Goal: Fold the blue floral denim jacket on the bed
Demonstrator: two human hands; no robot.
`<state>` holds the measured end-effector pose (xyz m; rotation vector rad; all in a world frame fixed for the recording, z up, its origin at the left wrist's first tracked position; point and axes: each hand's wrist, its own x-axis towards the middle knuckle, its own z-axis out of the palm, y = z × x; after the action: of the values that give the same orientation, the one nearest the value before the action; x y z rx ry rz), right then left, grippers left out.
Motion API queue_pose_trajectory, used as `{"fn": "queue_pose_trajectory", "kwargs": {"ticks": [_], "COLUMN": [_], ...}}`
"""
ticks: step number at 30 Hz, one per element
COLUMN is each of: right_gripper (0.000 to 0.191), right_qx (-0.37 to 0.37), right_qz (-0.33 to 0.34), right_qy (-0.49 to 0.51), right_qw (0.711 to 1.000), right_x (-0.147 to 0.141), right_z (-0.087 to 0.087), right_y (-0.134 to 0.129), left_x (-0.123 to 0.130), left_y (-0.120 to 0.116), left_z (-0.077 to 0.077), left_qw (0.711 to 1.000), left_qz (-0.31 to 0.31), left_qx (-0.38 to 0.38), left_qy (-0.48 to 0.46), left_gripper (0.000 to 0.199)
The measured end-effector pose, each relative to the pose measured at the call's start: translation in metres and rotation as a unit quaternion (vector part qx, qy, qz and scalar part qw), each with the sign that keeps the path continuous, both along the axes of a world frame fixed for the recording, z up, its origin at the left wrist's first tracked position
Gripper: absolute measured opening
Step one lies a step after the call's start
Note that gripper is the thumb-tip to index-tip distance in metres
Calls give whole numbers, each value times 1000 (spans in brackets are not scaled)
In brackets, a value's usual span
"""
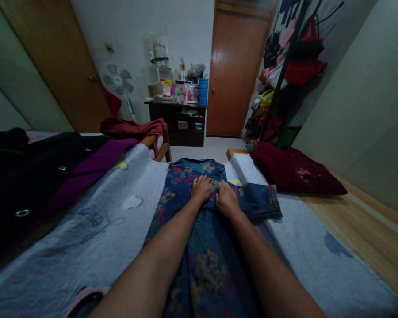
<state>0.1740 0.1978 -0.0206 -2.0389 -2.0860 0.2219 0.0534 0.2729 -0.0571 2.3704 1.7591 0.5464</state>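
Note:
A dark blue garment (208,256) with a floral print in red, yellow and teal lies spread on the bed. Its collar end points away from me, and a sleeve (262,198) stretches out to the right. On the upper part of the cloth rests my left hand (201,188), palm down, fingers laid on the fabric. Just right of it, my right hand (227,198) also presses on the garment near the base of the sleeve, fingers slightly bent. Neither hand visibly pinches the cloth. My forearms cover part of the garment's lower section.
The bed has a pale blue sheet (119,234). A folded maroon garment (295,170) lies at right, black and purple cloth (69,172) at left. A pink-edged round object (86,302) is near my left forearm. Beyond stand a wooden chair (162,148), fan (117,81) and dark cabinet (159,123).

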Motion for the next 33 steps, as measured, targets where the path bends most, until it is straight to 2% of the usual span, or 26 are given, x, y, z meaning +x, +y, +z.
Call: {"fn": "queue_pose_trajectory", "kwargs": {"ticks": [1, 3, 8, 14, 17, 20, 22, 24, 27, 30, 33], "right_gripper": [57, 55, 57, 56, 56, 55, 55, 55, 52, 48, 43], "right_qx": [4, 1, 1, 30, 44, 55, 58, 58, 61, 53, -7], "right_qz": [31, 37, -31, -56, -57, -56, -60, -62, -56, -51, -63], "right_qy": [10, 13, -9, -30, -32, -33, -34, -32, -29, -19, 19], "right_qw": [999, 999, 999, 997, 997, 996, 996, 996, 996, 997, 998], "right_x": [-6, -12, 2, 7, 5, 5, 5, 5, 4, 6, 8], "right_z": [-3, -9, -20, -25, -26, -28, -29, -29, -28, -20, -3], "right_y": [-6, -19, -36, -39, -39, -38, -38, -39, -41, -40, -31], "left_x": [-1, -2, -3, -11, -22, -36, -42, -42, -34, -27, -27], "left_y": [0, -1, -2, -13, -30, -57, -78, -99, -118, -122, -114], "left_z": [0, 0, 10, 34, 42, 45, 47, 47, 43, 31, 21], "left_qw": [1000, 999, 996, 993, 994, 994, 994, 997, 998, 993, 988], "left_qz": [-2, -4, 1, 33, 20, -39, -68, -52, 11, 66, 73], "left_qx": [3, 4, -3, -5, -14, -57, -75, -62, -61, -34, 4], "left_qy": [-8, -36, -90, -113, -109, -86, -43, -10, -32, -95, -135], "left_gripper": [42, 41, 36, 41, 35, 24, 37, 52, 55, 51, 43]}}
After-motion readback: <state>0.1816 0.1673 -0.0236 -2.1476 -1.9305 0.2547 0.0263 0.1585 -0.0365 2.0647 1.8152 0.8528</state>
